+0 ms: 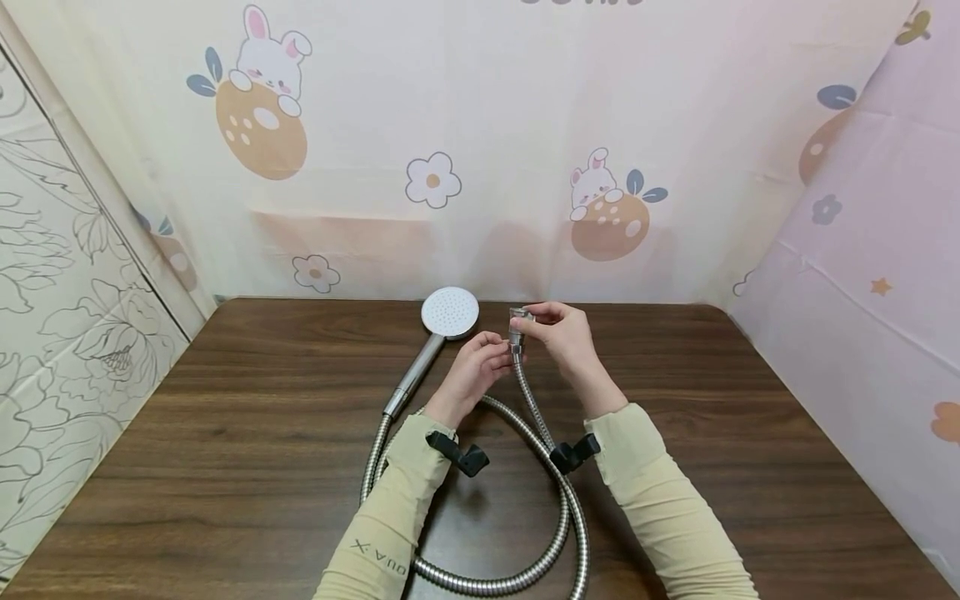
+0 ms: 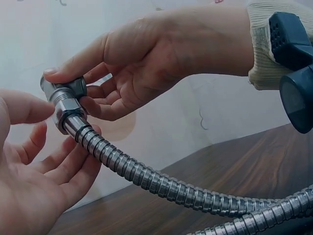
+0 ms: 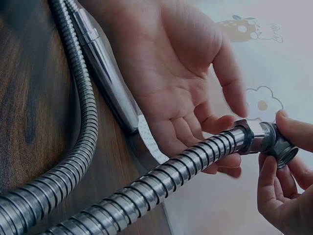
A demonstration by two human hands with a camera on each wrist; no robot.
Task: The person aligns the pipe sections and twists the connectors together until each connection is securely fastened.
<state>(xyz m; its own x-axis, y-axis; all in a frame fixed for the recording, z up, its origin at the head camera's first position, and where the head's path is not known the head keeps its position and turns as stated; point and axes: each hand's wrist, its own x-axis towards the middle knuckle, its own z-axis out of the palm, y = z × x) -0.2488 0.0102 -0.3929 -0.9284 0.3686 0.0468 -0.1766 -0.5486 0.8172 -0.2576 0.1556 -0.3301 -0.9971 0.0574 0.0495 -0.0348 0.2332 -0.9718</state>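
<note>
My right hand [image 1: 564, 332] pinches a metal elbow fitting [image 3: 283, 149] between thumb and fingers. The fitting joins the hex nut [image 2: 69, 111] at the end of a ribbed metal shower hose [image 2: 146, 178]. My left hand [image 1: 480, 367] is loosely bent beside that nut. Its fingers [image 3: 188, 132] lie behind the hose end and touch it, while the thumb is just off the nut with a narrow gap. Left of the hands, a shower head [image 1: 450, 312] with a white spray face lies on the table, its silver handle attached to the hose's other end.
The hose runs in large loops over the dark wooden table [image 1: 735, 433], passing under and between the forearms. A printed cloth [image 1: 495, 125] hangs behind the table's back edge. Each wrist wears a black camera mount [image 1: 573, 454].
</note>
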